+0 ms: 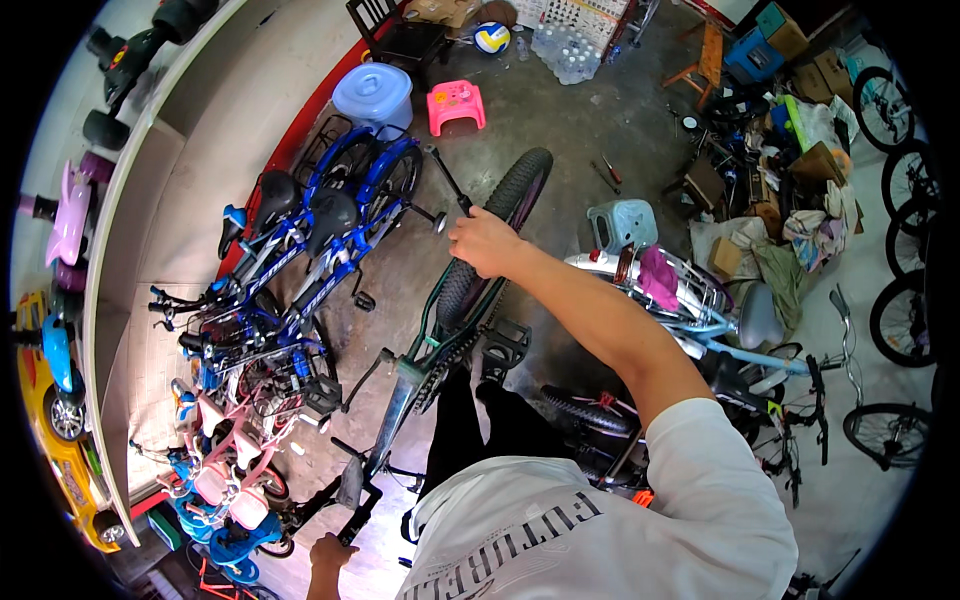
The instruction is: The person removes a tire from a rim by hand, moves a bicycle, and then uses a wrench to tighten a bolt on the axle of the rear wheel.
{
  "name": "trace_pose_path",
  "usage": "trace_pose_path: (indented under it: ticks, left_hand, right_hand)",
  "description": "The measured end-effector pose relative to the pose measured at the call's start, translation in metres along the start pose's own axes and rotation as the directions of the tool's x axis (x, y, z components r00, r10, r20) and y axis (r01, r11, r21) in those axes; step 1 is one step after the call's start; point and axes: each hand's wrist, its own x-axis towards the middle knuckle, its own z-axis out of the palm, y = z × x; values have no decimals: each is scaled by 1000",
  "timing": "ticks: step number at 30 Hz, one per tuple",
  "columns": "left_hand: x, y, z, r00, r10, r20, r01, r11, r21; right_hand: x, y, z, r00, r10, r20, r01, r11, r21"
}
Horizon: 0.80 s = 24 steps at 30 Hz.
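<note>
A dark green bicycle [405, 395] stands before me, its knobby-tyred wheel [525, 180] pointing away and slightly right. Above that tyre, my right hand [487, 243] is closed around the black handle of a rod-shaped tool [449, 178] with a short head at its far end. I cannot make out its exact kind. At the lower left, my left hand [331, 551] is wrapped round the end of the bicycle's black handlebar [360, 515]. A pedal [505, 343] and the chainring [428, 385] lie between the wheel and my legs.
Blue folding bicycles [330, 285] and pink children's bikes [225, 450] crowd the left side. A light-blue bicycle [745, 352] and a blue stool [622, 225] stand at right. Beyond are a pink stool [456, 106], a lidded tub [372, 92] and a screwdriver [611, 168] on the floor.
</note>
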Motion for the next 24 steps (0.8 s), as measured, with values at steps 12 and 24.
trace_pose_path:
  ticks: [12,24]
  left_hand:
    - [57,160,-137,995,88,53,-86,996,-38]
    - [23,318,-296,992,64,108,-55,995,-82]
  right_hand:
    - [40,215,16,986,28,165,-12,995,-98]
    - [62,419,34,961,25,275,-9,998,-58]
